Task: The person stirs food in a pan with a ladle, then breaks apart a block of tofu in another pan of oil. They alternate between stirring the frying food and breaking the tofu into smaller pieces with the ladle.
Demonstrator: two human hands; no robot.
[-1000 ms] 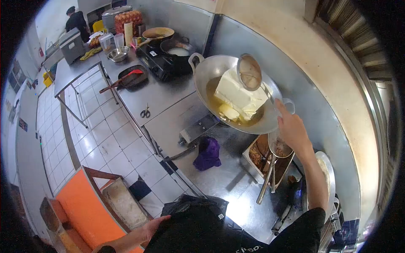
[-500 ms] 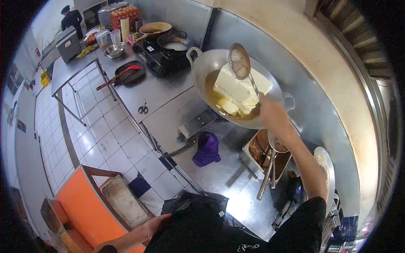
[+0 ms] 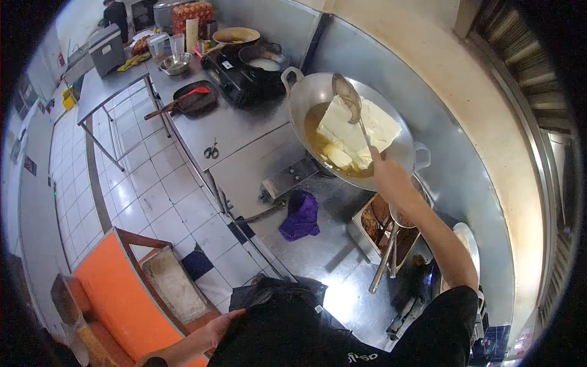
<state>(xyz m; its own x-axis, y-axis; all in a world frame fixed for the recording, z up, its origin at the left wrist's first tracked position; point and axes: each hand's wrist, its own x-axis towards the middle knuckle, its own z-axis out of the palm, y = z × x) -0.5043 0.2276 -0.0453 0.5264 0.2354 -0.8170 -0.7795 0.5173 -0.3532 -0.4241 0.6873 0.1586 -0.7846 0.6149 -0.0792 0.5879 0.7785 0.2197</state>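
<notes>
My right hand [image 3: 391,182] is closed around the handle of a metal ladle [image 3: 347,96]. The ladle's bowl is tilted, over the far side of a large two-handled wok [image 3: 403,116]. A big pale yellow block of butter or margarine [image 3: 358,127] sits in the wok, with a smaller lump [image 3: 337,155] at its near edge. Yellow-brown liquid [image 3: 315,125] pools around both. My left hand [image 3: 223,324] is low at my side against my black apron [image 3: 275,312]; its fingers are mostly hidden.
A purple cloth [image 3: 301,217] lies on the steel table near a metal tray [image 3: 367,235] with strainers [image 3: 388,251] resting across it. Scissors [image 3: 211,150], a dark square pan [image 3: 199,101] and a black stove [image 3: 235,79] are farther left. A person [image 3: 115,18] stands far back.
The ladle's bowl has turned from showing its round face to a narrower, tipped view, slightly lower over the block. My view has shifted a little. My left hand stays at my side.
</notes>
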